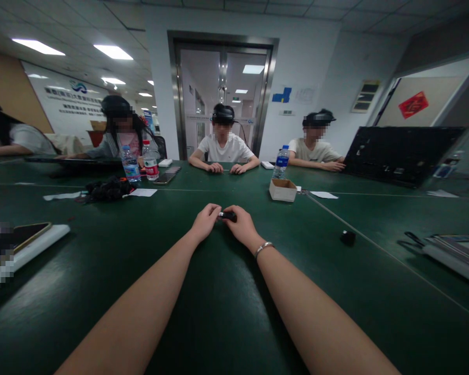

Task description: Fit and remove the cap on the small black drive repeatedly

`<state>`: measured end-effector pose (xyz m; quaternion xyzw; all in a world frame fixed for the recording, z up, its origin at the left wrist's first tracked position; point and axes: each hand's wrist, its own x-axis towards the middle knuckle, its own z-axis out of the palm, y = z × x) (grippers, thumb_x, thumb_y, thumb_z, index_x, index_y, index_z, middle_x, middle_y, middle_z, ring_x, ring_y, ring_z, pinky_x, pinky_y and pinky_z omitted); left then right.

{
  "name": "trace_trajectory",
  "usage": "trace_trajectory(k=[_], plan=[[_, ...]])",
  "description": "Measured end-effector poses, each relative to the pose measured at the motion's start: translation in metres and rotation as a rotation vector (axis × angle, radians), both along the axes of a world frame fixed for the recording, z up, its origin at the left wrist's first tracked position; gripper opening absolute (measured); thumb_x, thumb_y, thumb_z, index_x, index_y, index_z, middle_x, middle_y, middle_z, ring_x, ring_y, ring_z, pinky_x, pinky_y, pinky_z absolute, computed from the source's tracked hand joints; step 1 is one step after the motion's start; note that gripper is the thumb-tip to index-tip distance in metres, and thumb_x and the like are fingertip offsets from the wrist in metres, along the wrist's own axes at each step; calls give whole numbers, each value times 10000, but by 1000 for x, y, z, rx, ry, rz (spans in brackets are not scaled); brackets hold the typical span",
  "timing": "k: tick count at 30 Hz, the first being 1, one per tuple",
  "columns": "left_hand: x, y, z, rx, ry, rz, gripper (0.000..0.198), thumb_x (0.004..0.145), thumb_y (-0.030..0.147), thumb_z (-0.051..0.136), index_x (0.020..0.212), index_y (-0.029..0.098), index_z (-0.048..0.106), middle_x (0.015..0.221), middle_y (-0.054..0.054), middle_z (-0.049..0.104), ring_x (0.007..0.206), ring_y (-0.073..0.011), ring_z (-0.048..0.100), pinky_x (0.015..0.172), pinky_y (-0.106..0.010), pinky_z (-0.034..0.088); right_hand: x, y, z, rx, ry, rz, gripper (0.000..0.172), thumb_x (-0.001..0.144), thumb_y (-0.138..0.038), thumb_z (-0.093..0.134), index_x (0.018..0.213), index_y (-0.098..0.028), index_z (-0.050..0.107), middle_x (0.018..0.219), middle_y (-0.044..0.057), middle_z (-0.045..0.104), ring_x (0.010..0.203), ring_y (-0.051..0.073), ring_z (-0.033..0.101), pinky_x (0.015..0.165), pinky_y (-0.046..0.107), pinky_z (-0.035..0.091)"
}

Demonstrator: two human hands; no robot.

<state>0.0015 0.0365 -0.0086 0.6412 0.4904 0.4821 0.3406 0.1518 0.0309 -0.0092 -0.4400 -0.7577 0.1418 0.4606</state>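
Over the green table [203, 312], my two hands meet at a small black stick with a shiny silver end [229, 215]; its exact kind is too small to make out. My right hand [242, 225], with a silver bracelet [264, 250] at the wrist, is closed around the black part. The fingertips of my left hand [205, 222] are pinched together at the silver end, touching it. Part of the stick is hidden by the fingers. Off to the right, a small black piece [348, 238] lies on the table.
Beyond my hands stand an open cardboard box [283, 191] and a water bottle [282, 162]. Two more bottles [130, 165] and a black tangled bundle [107, 188] are at the left. A phone on a white case [35, 245] lies near left. Several people in headsets sit opposite; a black panel [402, 156] stands right.
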Motion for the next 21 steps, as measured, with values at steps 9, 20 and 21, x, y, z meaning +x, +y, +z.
trace_trajectory(k=[9, 20, 21], plan=[[1, -3, 3, -7, -25, -24, 207, 813, 267, 475, 959, 169, 583, 828, -28, 603, 755, -142, 570, 737, -278, 457, -1, -2, 2, -13, -4, -10, 185, 699, -111, 611, 867, -188, 616, 862, 26, 613, 806, 159, 557, 750, 306, 440], [0, -2, 2, 86, -56, -55, 251, 714, 194, 594, 963, 162, 591, 897, -43, 621, 824, -140, 586, 799, -280, 458, -1, -3, 3, -21, 10, -5, 173, 697, -128, 613, 857, -192, 614, 853, 24, 621, 800, 162, 562, 741, 308, 438], [-1, -1, 1, 93, -60, -59, 250, 701, 190, 604, 949, 161, 594, 898, -44, 627, 824, -140, 589, 797, -278, 457, -1, -3, 3, -26, 18, -5, 167, 699, -130, 610, 855, -192, 613, 853, 24, 622, 800, 161, 564, 742, 308, 439]])
